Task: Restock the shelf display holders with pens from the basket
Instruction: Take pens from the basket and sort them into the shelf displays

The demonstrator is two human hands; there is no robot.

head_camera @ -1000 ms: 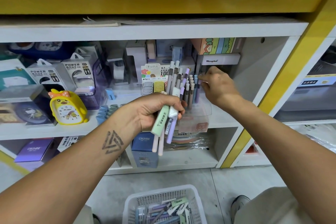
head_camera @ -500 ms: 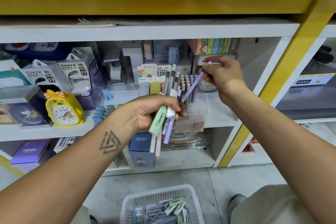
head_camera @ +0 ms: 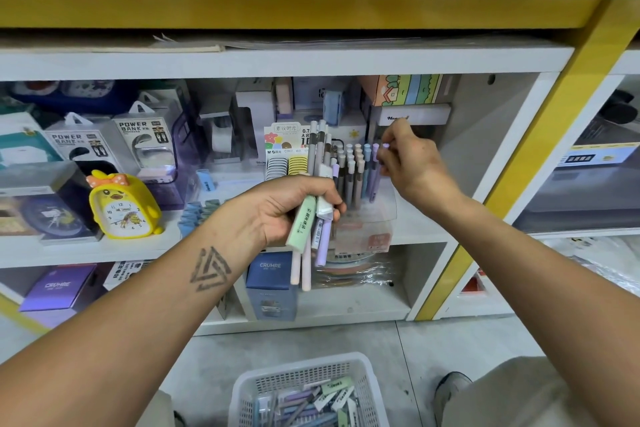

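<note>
My left hand (head_camera: 294, 208) grips a bundle of pastel pens (head_camera: 313, 218) upright in front of the middle shelf. Behind it stands the clear display holder (head_camera: 377, 218), with several pens upright in it. My right hand (head_camera: 412, 163) is at the holder's right side and pinches the top of a purple pen (head_camera: 375, 177) that stands in the holder. On the floor below sits the white mesh basket (head_camera: 242, 388) with several more pens (head_camera: 304, 406) lying in it.
A yellow duck clock (head_camera: 121, 204) and power bank boxes (head_camera: 145, 146) fill the shelf's left. Boxes (head_camera: 412, 114) are stacked behind the holder. A blue box (head_camera: 272, 284) stands on the lower shelf. A yellow post (head_camera: 512, 156) borders the right; my shoe (head_camera: 450, 388) is on the floor.
My right hand drew a purple pen out of the left hand's bundle, lifted it, then lowered it into the holder's right side. The left hand kept its place.
</note>
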